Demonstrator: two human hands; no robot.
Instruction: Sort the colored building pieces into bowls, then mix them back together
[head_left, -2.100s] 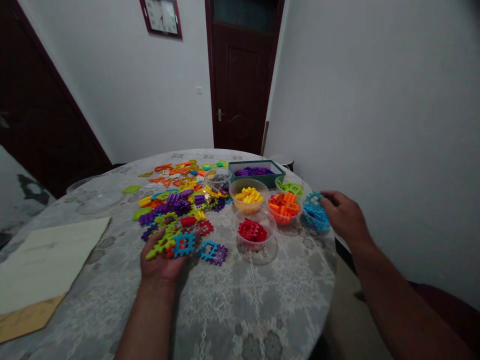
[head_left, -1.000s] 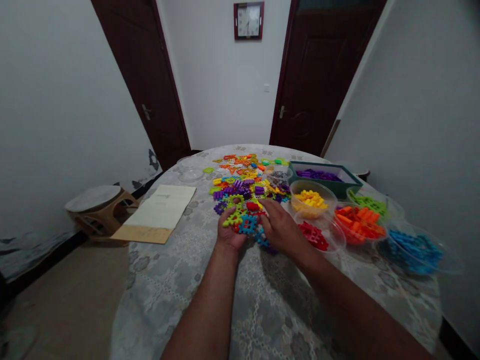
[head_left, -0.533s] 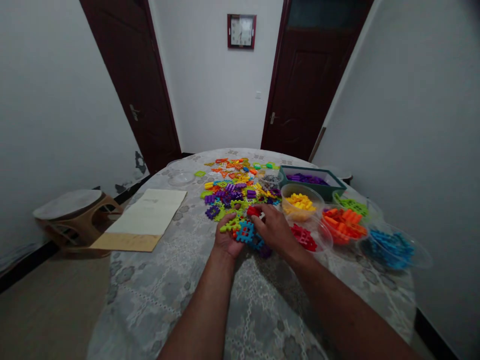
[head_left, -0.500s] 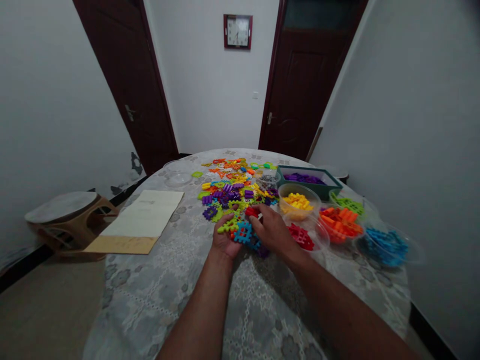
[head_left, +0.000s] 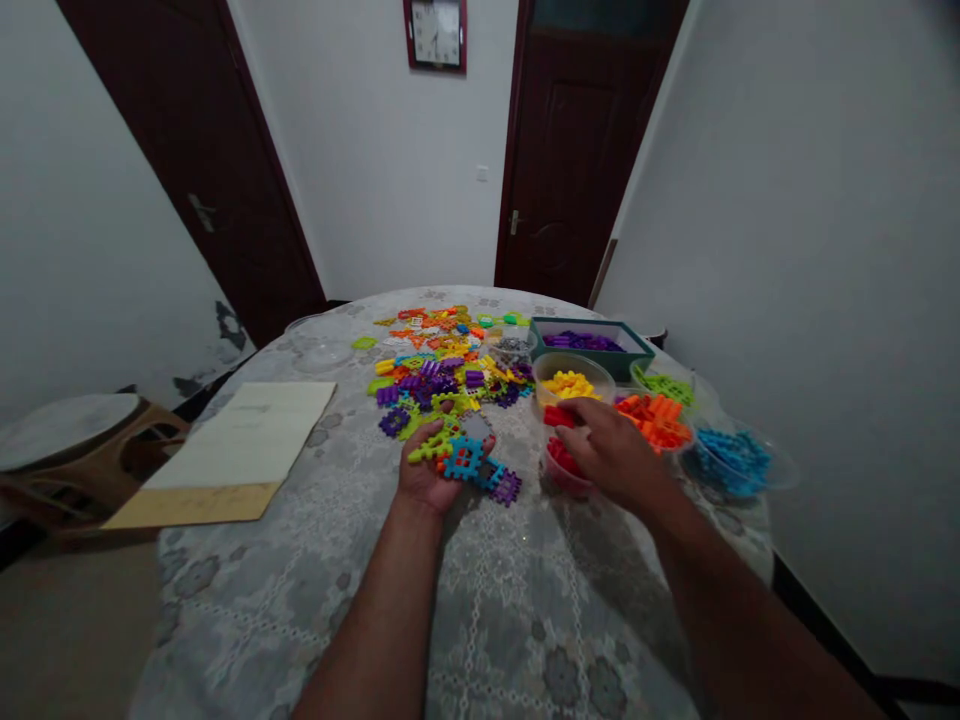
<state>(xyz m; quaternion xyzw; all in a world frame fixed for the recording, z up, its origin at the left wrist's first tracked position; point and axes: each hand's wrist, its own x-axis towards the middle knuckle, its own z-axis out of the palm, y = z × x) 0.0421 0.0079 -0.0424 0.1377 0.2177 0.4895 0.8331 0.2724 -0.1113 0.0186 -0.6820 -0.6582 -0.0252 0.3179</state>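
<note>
My left hand (head_left: pixel 431 480) is closed around several plastic interlocking building pieces, lime green, blue and purple; a blue square piece (head_left: pixel 463 458) and a purple one (head_left: pixel 508 487) stick out to the right. Between thumb and fingertips, my right hand (head_left: pixel 611 450) pinches a red building piece (head_left: pixel 558 416). It is held over a clear tub (head_left: pixel 574 486) of red pieces, which the hand partly covers. Beyond my left hand lies a mixed heap of purple, yellow and green pieces (head_left: pixel 439 380).
Clear tubs of yellow (head_left: pixel 568 385), orange (head_left: pixel 656 420), green (head_left: pixel 667 386) and blue pieces (head_left: pixel 731 460) stand on the right. Behind them is a dark green box (head_left: pixel 637 355) with purple pieces. An open booklet (head_left: pixel 225 440) lies left on the patterned tablecloth (head_left: pixel 322 600); a stool (head_left: pixel 75 430) stands beyond.
My right hand has moved right, away from the pieces in my left hand, to above the red tub, carrying the red piece. The whole view has shifted slightly.
</note>
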